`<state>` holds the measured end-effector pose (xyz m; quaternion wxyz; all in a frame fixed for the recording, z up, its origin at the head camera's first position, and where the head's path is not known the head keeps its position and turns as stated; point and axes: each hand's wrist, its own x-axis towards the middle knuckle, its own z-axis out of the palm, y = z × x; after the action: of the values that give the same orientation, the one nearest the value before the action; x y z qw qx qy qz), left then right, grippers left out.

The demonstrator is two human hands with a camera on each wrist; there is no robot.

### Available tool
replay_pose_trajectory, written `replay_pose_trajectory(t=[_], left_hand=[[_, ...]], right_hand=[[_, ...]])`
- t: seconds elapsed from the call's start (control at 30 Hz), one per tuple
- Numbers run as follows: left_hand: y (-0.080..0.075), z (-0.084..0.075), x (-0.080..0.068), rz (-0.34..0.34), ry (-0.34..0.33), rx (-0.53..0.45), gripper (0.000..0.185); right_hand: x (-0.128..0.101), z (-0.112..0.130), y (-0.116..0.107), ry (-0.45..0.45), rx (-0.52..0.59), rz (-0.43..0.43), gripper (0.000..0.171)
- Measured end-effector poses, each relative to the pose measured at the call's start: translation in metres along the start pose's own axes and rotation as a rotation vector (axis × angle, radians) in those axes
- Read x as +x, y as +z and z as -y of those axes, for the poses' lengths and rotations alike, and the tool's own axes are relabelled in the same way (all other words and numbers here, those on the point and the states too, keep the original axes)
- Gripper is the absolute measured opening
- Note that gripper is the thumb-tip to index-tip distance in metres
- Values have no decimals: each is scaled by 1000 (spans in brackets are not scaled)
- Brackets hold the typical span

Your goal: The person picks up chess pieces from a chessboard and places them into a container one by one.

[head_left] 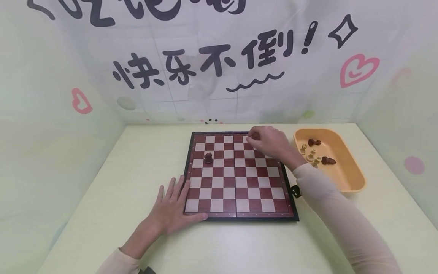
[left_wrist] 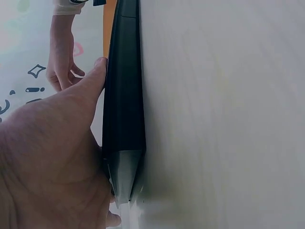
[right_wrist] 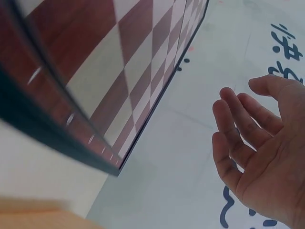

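Head view: red-and-cream checkered chessboard with a black frame (head_left: 236, 179) lying flat on the pale yellow-green table (head_left: 113, 213). Left hand (head_left: 172, 209) flat at the board's near left corner, fingers straight and spread, thumb along the front edge. Right hand (head_left: 268, 141) over the far right squares, fingers curled round a small dark brown chess piece (head_left: 254, 135), only partly visible. Another dark brown chess piece (head_left: 208, 158) upright on the left half, well apart from both hands. Just right of the board, an orange oval plastic tray (head_left: 345, 179) with a few brown and cream pieces inside.

Left wrist view adds only the black side edge of the board (left_wrist: 123, 95), thumb pressed against it, plus the right hand (left_wrist: 61, 71) far off. No squares or pieces there.

Right wrist view: underside-ish angle on the board (right_wrist: 119, 62), right hand (right_wrist: 259, 152) with loosely bent fingers, but no piece visible, so can't confirm the grip from here.
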<state>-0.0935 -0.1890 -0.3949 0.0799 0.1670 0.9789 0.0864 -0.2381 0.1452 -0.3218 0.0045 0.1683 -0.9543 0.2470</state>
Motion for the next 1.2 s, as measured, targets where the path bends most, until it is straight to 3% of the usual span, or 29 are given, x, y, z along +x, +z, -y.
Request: replay_pose_trajectory(t=[0.3, 0.7, 0.97, 1.2], left_hand=[[-3, 0, -4, 11, -4, -6, 123], [11, 14, -3, -14, 8, 18, 128], [-1, 10, -1, 33, 3, 15, 127], [-4, 11, -1, 45, 9, 8, 125]], right_hand=[[7, 18, 7, -14, -20, 7, 28], [20, 37, 35, -46, -5, 49, 31], [32, 58, 45, -88, 7, 75, 29], [40, 67, 56, -132, 27, 152, 29]])
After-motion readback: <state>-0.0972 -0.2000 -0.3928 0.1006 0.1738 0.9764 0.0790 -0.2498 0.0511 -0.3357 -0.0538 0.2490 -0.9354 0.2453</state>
